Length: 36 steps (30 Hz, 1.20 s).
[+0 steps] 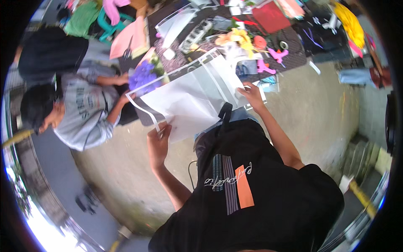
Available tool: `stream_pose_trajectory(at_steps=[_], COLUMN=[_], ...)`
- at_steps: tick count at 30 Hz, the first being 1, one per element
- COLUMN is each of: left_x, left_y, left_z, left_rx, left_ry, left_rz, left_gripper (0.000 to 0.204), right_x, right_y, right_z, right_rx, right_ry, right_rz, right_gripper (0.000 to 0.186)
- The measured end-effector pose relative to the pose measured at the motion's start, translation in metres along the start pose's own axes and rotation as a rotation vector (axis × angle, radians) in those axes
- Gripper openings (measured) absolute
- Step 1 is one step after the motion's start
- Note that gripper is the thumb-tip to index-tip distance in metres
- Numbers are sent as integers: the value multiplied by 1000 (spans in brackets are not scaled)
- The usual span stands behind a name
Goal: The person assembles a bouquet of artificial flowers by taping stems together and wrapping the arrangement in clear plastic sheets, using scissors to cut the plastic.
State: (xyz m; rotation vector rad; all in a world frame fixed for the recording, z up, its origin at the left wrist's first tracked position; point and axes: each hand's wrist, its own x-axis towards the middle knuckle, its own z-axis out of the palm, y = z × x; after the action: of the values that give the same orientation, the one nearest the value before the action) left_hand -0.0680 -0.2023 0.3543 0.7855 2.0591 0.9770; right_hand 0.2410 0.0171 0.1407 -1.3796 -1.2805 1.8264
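Observation:
Translucent white wrapping sheets [176, 105] with opaque white borders stretch in front of me over the near edge of the table. My left hand [158, 140] pinches their lower left part. My right hand [254, 94] grips their right side, fingers curled at the edge. Just beyond the sheets' upper left lies a purple flower bunch [145, 77], near a co-worker's hands [121, 82].
The dark table [294, 50] carries papers, yellow flowers [241, 38], pink glue guns [264, 66], a power strip [194, 38] and scissors [128, 48]. A co-worker in a grey top [79, 113] is at my left. Steps [352, 161] are at the lower right.

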Motion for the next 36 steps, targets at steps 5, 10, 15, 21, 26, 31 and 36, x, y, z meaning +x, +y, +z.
stream_pose_trajectory(at_steps=[5, 10, 15, 21, 26, 31, 36], left_x=[55, 107, 126, 132, 134, 142, 151], left_y=[48, 74, 85, 66, 65, 60, 62], left_z=[37, 107, 172, 245, 305, 374, 448], left_rx=[114, 151, 210, 80, -1, -110, -42], left_ry=[-267, -469, -551, -644, -626, -506, -224], left_rz=[224, 364, 439, 350, 252, 177, 124], left_gripper=[23, 29, 34, 34, 34, 29, 28], right_x=[-48, -99, -143, -158, -132, -71, 28], right_y=[-9, 8, 22, 17, 15, 7, 9], right_z=[-64, -123, -160, -204, -264, -348, -456], right_rx=[146, 195, 244, 248, 211, 189, 166], right_ry=[340, 663, 879, 1006, 1000, 820, 561], right_rz=[-5, -80, -80, -84, -53, -23, -23], right_gripper=[27, 29, 29, 31, 31, 30, 29])
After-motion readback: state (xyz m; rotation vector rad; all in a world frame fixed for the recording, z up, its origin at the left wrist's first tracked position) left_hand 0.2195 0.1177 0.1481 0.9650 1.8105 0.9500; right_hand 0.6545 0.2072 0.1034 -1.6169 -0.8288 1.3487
